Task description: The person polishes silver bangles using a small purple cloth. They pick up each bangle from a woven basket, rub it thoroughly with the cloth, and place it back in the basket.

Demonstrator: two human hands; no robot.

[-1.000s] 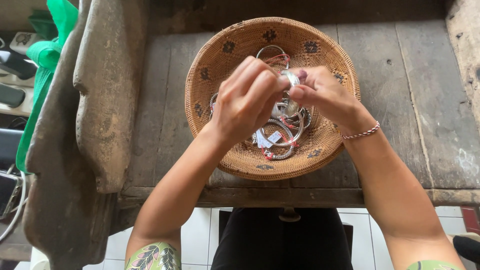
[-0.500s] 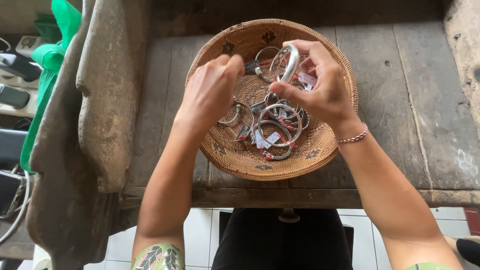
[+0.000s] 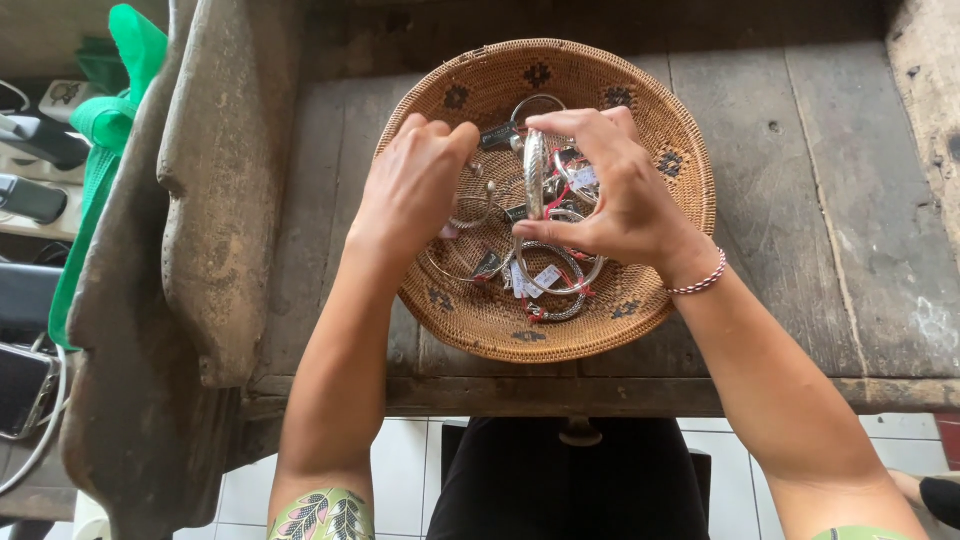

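A round woven basket [image 3: 660, 130] sits on a worn wooden table [image 3: 860, 230]. Inside lie several silver bangles with small tags [image 3: 548, 280]. My right hand [image 3: 615, 190] pinches one silver bangle [image 3: 535, 172] upright between thumb and fingers, over the basket's middle. My left hand [image 3: 415, 190] reaches into the basket's left side with its fingers curled down among the bangles; what its fingertips grip is hidden. A beaded bracelet [image 3: 700, 280] circles my right wrist.
A thick weathered wooden slab [image 3: 210, 220] stands along the table's left edge. Green fabric [image 3: 105, 130] and dark devices with cables [image 3: 35, 190] lie further left. White floor tiles [image 3: 250, 490] show below the table's front edge.
Both hands have dropped lower into the basket. My right hand has turned the bangle upright. My left hand has moved from the bangle to the basket's left side.
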